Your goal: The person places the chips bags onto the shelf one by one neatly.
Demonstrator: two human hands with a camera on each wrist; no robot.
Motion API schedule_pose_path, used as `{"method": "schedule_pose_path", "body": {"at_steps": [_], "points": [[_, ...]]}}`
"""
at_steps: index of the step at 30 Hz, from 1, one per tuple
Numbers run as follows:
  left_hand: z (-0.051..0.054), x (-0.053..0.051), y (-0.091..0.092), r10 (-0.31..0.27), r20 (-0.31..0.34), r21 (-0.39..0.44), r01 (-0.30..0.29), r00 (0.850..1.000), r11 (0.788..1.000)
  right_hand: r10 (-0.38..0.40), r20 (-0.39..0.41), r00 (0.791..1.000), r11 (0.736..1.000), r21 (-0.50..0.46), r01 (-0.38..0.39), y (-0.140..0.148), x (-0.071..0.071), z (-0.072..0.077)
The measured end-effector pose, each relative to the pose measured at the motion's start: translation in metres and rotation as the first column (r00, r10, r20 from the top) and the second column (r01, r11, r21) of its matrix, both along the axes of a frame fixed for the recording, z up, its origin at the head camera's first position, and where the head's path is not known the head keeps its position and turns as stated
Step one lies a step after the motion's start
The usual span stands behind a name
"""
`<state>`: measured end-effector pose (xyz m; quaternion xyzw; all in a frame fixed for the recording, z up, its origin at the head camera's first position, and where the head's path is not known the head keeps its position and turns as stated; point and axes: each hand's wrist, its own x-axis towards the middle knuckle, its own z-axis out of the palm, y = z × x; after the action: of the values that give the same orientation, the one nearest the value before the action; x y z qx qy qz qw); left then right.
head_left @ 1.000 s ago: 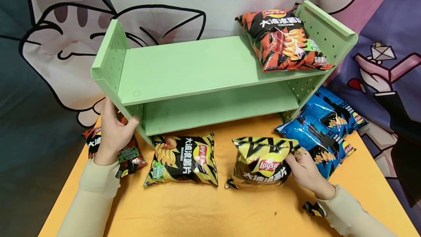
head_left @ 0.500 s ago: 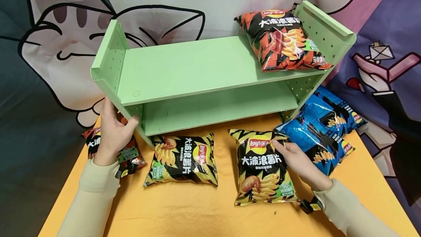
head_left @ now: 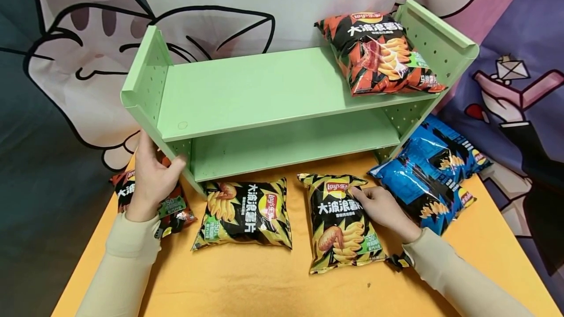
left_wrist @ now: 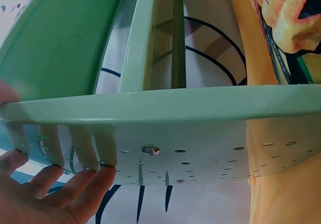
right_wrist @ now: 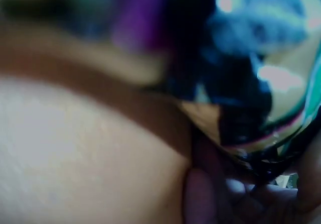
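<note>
With its thumb on the front and the fingers behind, my right hand (head_left: 387, 209) holds a yellow-and-black potato chip bag (head_left: 337, 229) by its right side. The bag's printed front faces me, low over the cloth. A blurred part of the bag (right_wrist: 281, 68) fills the upper right of the right wrist view. My left hand (head_left: 154, 175) grips the left side panel of a green two-tier shelf (head_left: 246, 89). In the left wrist view, its fingers (left_wrist: 95, 189) press the outer face of the perforated panel (left_wrist: 210, 103), and the thumb lies across the edge.
Another yellow-and-black chip bag (head_left: 240, 219) lies sideways before the shelf. A red chip bag (head_left: 374, 55) leans on the top tier's right end. Blue bags (head_left: 418, 190) lie at the right, red bags (head_left: 176, 199) at the left, on the orange cloth (head_left: 246, 283).
My right hand has turned the yellow-and-black bag from tipped forward to front side up, then moved it slightly left. My left hand keeps its place on the shelf.
</note>
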<state>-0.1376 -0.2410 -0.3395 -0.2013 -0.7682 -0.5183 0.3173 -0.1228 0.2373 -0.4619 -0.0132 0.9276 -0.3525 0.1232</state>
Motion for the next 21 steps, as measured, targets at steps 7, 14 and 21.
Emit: {"method": "schedule_pose_path", "body": {"at_steps": [7,14,21], "points": [[-0.008,-0.006,-0.006,0.009,-0.014,-0.012,-0.009,1.0,1.0,0.056,0.002,0.998,0.995,0.088,-0.056,-0.003,0.005,0.011],[-0.002,-0.002,-0.001,0.011,-0.012,-0.008,-0.011,1.0,1.0,0.099,0.126,0.987,0.988,0.107,-0.113,-0.006,0.027,0.028],[0.001,0.002,0.001,0.011,-0.002,-0.009,-0.011,1.0,1.0,0.092,0.107,0.99,0.958,0.261,-0.117,-0.018,0.05,0.025]]}}
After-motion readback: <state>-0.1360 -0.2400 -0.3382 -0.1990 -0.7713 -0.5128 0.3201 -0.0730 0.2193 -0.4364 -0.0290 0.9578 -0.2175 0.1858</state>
